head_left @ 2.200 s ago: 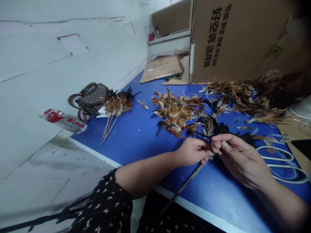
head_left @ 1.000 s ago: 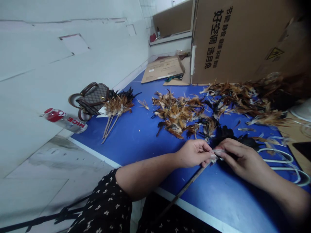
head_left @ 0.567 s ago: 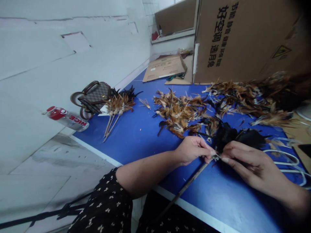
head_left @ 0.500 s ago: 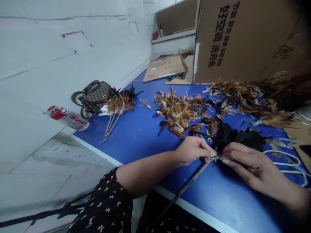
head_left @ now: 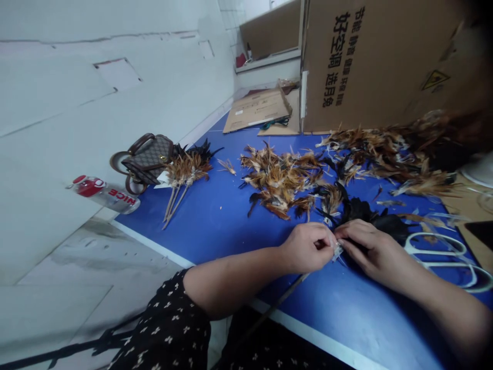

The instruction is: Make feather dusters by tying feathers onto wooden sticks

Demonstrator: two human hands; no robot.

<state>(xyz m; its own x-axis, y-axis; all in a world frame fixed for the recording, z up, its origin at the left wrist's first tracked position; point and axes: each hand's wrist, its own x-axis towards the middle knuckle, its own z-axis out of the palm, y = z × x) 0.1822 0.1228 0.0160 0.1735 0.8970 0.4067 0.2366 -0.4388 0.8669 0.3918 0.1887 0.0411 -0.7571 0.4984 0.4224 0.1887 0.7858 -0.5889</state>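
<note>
Past stick [head_left: 285, 294] in left hand [head_left: 306, 248]: feather pile [head_left: 281, 180]; scissors [head_left: 435, 252] right; handbag [head_left: 148, 156] left.

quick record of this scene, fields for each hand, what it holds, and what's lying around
left: left hand closed around the top of a thin stick
right: right hand, fingertips pinching a pale bit at the stick's tip
near hands: black feathers, scissors
surface: blue table
on it: brown feather pile, feathered sticks
far left: handbag, bottle
back: cardboard box
</note>
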